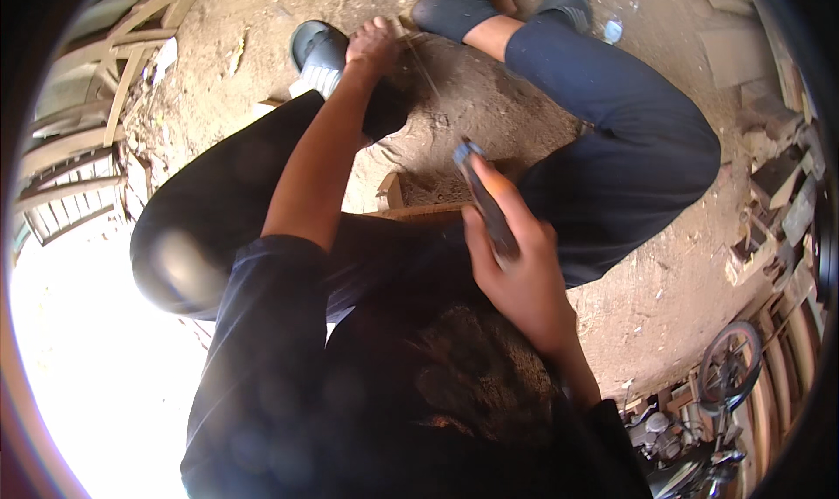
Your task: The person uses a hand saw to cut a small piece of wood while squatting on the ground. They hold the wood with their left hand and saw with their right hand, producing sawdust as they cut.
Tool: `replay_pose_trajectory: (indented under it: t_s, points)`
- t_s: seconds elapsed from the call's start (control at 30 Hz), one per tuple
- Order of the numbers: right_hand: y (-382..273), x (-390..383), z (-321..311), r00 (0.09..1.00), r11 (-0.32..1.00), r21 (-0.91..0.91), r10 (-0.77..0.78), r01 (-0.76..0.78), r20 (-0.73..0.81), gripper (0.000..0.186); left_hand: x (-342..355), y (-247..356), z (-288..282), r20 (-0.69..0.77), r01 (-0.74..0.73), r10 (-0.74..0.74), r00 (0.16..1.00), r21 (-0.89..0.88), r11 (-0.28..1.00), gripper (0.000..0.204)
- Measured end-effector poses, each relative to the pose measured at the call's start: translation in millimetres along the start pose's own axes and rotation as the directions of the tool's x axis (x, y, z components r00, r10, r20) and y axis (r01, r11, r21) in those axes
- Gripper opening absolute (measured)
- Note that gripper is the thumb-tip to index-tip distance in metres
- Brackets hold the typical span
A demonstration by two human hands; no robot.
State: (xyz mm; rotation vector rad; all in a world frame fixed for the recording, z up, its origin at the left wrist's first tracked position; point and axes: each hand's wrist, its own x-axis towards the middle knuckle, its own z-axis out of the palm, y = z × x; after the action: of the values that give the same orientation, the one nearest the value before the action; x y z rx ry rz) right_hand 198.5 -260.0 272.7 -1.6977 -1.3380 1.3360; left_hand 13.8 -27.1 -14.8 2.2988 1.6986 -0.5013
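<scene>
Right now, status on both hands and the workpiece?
Left hand pinning wood strip near shoe. Right hand gripping grey tool handle. Wooden piece between knees; nothing blocking.

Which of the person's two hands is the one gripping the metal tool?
The right hand, nearer the camera, grips the grey metal tool. The left hand reaches far out beside the grey shoe, on a thin stick.

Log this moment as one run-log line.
left hand: gripping thin stick near foot | right hand: holding grey tool | setting: dirt floor
</scene>
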Motion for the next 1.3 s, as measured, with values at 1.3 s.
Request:
replay_pose_trajectory:
  t_s: [1.3]
  points:
    - [-3.8, -19.4, 3.0, 0.999, 0.998, -0.035, 0.050, -0.049, 0.014, 0.046, -17.1, 4.7, 22.3, -0.404, 0.052, 0.017, 0.915, 0.159, 0.986, 0.059]
